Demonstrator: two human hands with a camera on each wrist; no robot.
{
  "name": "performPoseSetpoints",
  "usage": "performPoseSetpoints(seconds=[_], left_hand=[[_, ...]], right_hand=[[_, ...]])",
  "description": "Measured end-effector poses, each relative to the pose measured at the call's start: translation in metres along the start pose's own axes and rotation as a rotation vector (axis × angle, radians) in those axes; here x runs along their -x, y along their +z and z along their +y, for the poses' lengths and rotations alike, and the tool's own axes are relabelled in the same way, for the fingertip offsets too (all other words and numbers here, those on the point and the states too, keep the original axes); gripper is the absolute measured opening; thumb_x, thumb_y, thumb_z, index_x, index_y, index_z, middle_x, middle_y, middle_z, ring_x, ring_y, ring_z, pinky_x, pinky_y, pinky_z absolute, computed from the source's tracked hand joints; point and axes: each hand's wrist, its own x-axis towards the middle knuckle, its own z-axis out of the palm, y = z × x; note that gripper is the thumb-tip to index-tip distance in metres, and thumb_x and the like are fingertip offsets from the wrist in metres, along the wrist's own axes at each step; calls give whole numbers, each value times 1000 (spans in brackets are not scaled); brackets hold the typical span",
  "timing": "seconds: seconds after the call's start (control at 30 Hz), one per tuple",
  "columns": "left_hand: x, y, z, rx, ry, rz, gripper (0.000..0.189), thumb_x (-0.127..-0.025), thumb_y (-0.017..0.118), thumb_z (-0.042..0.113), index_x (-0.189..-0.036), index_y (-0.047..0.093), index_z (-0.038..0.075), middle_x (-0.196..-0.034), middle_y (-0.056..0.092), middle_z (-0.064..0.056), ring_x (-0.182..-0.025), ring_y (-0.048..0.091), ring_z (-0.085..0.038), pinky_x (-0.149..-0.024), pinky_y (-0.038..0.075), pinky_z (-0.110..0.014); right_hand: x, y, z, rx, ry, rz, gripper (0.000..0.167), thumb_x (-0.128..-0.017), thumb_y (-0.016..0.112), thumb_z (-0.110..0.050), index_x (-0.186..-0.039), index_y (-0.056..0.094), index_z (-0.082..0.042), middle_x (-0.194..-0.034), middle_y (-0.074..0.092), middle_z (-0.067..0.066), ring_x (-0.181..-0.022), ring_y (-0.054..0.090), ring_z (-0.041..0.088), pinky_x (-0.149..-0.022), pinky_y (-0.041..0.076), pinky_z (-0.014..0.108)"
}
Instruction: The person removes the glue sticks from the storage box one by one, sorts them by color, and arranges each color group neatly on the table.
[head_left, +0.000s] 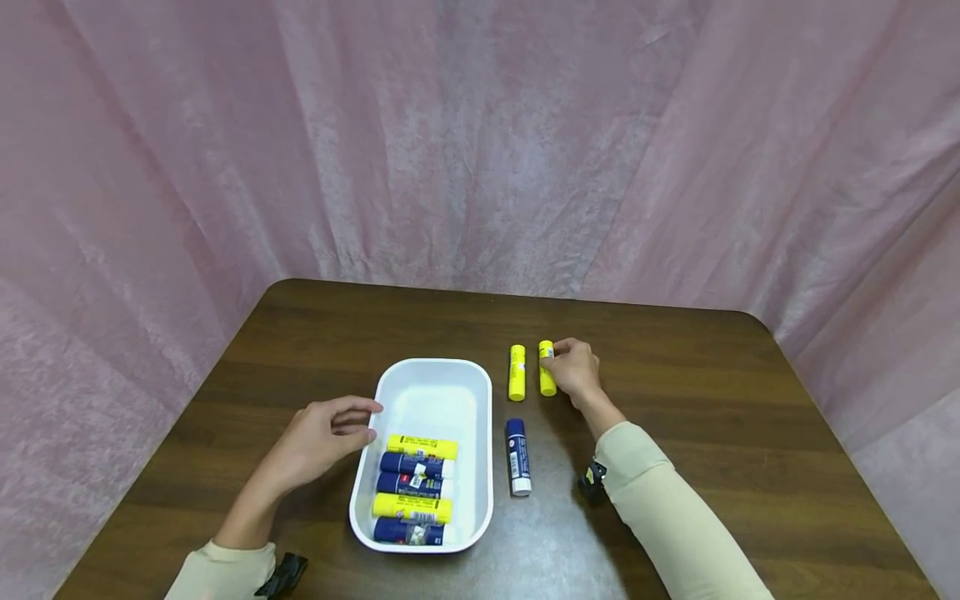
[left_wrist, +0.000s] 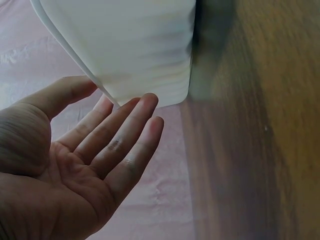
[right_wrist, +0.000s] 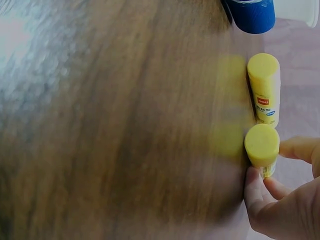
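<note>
At the right of the head view, my right hand (head_left: 574, 369) pinches a yellow glue stick (head_left: 547, 379) lying on the table. In the right wrist view, the thumb and fingers sit on either side of that yellow glue stick (right_wrist: 262, 145). A second yellow glue stick (head_left: 517, 372) lies just left of it. Nearer to me is a blue glue stick (head_left: 518, 457) with a white end. My left hand (head_left: 318, 437) touches the left rim of a white tray (head_left: 486, 467) with loosely bent fingers. In the left wrist view, its fingertips (left_wrist: 149, 100) meet the tray's outside.
Several yellow and blue glue sticks lie crosswise in the near part of the tray, among them a yellow one (head_left: 412, 507). The brown wooden table (head_left: 712, 433) ends at a pink curtain (head_left: 480, 150).
</note>
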Motion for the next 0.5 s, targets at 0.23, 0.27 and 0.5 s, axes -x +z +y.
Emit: performPoseSetpoints(seconds=[0.23,0.27,0.5], left_hand=[[-1,2,1,1,9,0,34,-94,76,17,-127,71,10,-130,72,-15,-114,74,-29,-92,63,-40],[-1,2,2,3,11,-2,34,-94,76,17,-127,71,9,-130,72,-16,-114,74,-30,-92,63,-40],[1,1,3,7,10,-4,34,-94,76,17,-127,71,9,-130,72,-16,-113,74,-29,-92,63,-39]], right_hand=[[0,-7,-3,13,12,-21,45,-96,69,-16,-136,60,2,-130,67,25,-135,43,42,-95,54,41],[0,-9,-4,13,15,-23,47,-97,68,-18,-138,59,2,-132,66,25,-135,44,42,-97,54,44],[5,-26,-24,-48,-56,-10,52,-99,64,-23,-145,54,-4,-133,64,22,-126,57,38,-103,54,49]])
